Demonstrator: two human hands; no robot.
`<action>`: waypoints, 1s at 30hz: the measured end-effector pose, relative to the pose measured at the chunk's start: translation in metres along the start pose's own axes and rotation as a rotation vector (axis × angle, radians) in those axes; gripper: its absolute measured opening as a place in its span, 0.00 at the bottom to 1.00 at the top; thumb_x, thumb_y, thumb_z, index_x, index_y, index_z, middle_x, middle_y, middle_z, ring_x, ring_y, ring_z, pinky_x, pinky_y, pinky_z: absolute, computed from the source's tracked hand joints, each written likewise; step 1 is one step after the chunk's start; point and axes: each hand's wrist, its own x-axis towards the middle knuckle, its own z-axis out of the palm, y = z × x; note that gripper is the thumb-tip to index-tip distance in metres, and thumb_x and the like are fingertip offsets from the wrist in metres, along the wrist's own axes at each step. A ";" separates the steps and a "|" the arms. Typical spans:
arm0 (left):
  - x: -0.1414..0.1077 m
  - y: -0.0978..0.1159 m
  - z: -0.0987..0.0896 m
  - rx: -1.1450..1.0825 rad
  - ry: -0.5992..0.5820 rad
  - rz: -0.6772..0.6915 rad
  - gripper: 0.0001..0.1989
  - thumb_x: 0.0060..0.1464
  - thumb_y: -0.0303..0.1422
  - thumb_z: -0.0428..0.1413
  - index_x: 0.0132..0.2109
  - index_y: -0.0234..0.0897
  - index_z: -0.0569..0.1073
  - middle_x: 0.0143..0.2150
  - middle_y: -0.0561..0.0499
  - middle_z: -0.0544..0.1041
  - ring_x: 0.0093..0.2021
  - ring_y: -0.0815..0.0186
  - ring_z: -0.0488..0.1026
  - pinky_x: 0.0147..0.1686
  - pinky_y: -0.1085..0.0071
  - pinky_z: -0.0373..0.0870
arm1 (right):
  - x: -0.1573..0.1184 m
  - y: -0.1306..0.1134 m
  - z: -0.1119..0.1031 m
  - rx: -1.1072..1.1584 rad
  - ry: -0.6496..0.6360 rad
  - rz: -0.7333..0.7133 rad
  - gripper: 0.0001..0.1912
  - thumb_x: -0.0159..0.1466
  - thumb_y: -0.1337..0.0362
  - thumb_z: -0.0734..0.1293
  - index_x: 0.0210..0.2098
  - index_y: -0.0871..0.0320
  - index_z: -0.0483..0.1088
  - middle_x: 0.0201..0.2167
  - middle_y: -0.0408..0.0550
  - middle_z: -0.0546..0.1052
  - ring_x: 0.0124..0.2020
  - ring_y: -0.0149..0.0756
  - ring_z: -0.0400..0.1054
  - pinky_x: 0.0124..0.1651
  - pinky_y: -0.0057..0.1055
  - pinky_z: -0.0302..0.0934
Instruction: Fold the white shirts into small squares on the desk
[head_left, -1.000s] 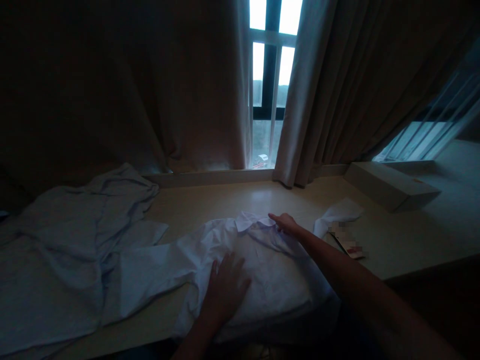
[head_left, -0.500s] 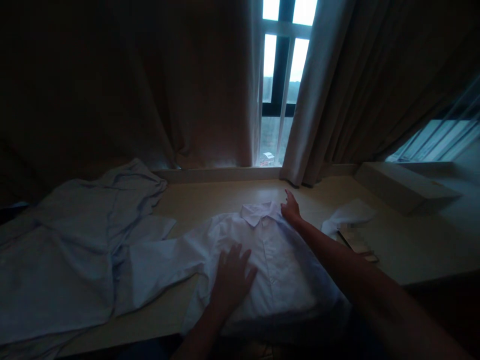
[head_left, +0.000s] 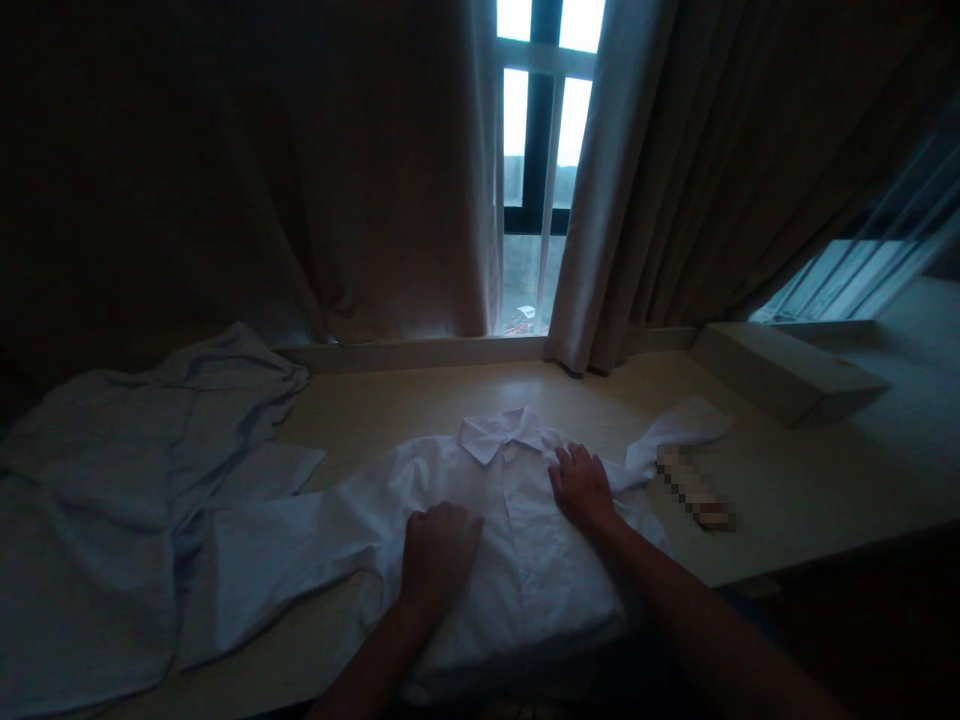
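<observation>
A white collared shirt (head_left: 487, 550) lies front up on the pale table (head_left: 367, 400), collar toward the window and one sleeve stretched out to the left. My left hand (head_left: 441, 550) rests on the left half of its front, fingers curled against the cloth. On the upper right of the chest, just below the collar, my right hand (head_left: 583, 485) lies with its fingers slightly apart. Neither hand shows cloth gripped in it. The shirt's lower edge reaches the near table edge, in shadow.
More white garments (head_left: 90, 520) are heaped at the left. A pale box (head_left: 787, 370) stands at the back right, with a small blurred object (head_left: 694, 488) nearer. Long curtains (head_left: 607, 200) hang behind the table around a window (head_left: 536, 130).
My right hand has come down from beyond the collar onto the shirt's chest. My left hand's fingers are more curled. The right side of the shirt lies more spread out, and the view has shifted slightly.
</observation>
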 end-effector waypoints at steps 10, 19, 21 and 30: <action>0.146 -0.026 0.023 -0.313 0.085 -0.350 0.27 0.58 0.46 0.47 0.57 0.33 0.67 0.56 0.37 0.71 0.56 0.54 0.68 0.53 0.60 0.63 | -0.008 -0.007 -0.019 0.005 0.018 -0.235 0.18 0.69 0.54 0.59 0.32 0.58 0.73 0.33 0.52 0.73 0.39 0.40 0.64 0.46 0.34 0.52; 0.178 -0.016 0.055 -0.393 -0.047 -0.639 0.32 0.38 0.57 0.58 0.47 0.44 0.75 0.47 0.36 0.76 0.50 0.39 0.69 0.45 0.41 0.61 | -0.008 -0.005 -0.021 0.036 0.092 -0.283 0.06 0.61 0.63 0.65 0.29 0.57 0.72 0.36 0.51 0.72 0.44 0.42 0.60 0.49 0.38 0.50; 0.177 -0.016 0.058 -0.417 -0.040 -0.684 0.23 0.36 0.49 0.61 0.39 0.44 0.76 0.43 0.38 0.78 0.48 0.40 0.69 0.44 0.42 0.61 | -0.007 -0.006 -0.023 0.025 0.072 -0.278 0.04 0.59 0.64 0.66 0.31 0.57 0.71 0.37 0.51 0.72 0.44 0.43 0.60 0.49 0.38 0.51; 0.119 -0.018 0.056 -0.567 0.197 -0.570 0.06 0.47 0.35 0.51 0.35 0.41 0.68 0.33 0.53 0.74 0.34 0.66 0.70 0.35 0.70 0.65 | -0.005 0.000 -0.015 0.165 -0.014 -0.139 0.03 0.58 0.66 0.64 0.32 0.57 0.71 0.34 0.49 0.75 0.39 0.39 0.66 0.45 0.33 0.53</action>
